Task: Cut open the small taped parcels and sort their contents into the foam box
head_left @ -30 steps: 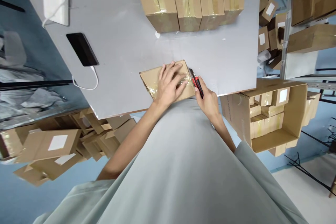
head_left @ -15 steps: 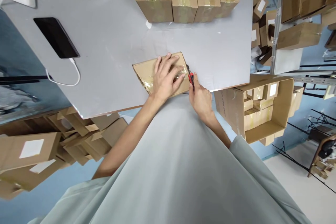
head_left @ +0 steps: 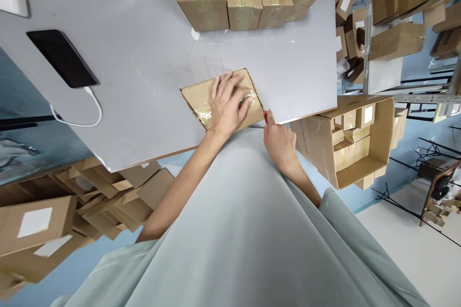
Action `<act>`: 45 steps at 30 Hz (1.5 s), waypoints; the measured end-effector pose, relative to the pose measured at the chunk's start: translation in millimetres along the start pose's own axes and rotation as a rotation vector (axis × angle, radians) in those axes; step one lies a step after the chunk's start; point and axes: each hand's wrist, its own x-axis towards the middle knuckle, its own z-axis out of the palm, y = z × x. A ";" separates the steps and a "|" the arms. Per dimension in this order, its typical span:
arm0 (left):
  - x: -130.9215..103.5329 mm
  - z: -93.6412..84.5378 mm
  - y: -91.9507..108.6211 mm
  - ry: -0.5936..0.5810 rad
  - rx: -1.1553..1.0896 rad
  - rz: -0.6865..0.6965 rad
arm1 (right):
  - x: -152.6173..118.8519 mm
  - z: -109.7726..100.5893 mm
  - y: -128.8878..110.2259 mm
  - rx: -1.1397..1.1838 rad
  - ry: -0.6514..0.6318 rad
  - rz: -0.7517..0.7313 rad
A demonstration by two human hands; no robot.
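Observation:
A small cardboard box [head_left: 199, 96] with clear tape on its top lies near the front edge of the grey table [head_left: 144, 48]. My left hand [head_left: 228, 105] rests flat on the box with its fingers spread. My right hand [head_left: 280, 144] is closed around a red and black utility knife [head_left: 266, 116] at the box's near right corner. Most of the knife is hidden by my fingers, and its blade cannot be made out.
Several taped cartons [head_left: 203, 12] stand in a row at the back of the table. A phone [head_left: 63, 57] on a white cable lies at the left. Right of the table is a large open carton [head_left: 320, 146] holding smaller boxes. More cartons [head_left: 39, 220] are piled at lower left.
My right hand has drawn the utility knife toward me along the box's right edge, down to the near corner. My left hand stays on the box. The whole view has shifted slightly.

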 end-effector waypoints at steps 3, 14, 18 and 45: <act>0.7 2.7 -1.9 -0.007 0.004 0.005 | -7.9 2.0 3.3 -0.005 -0.042 0.028; -42.0 -33.2 9.8 0.146 0.133 -0.121 | -8.6 8.3 51.7 0.302 0.155 -0.023; -73.9 -43.1 -11.1 0.229 0.168 -0.282 | 64.5 42.2 69.1 0.483 0.240 0.054; -104.8 2.2 -162.7 0.256 -0.321 -0.664 | 135.6 46.3 41.0 0.842 0.239 -0.216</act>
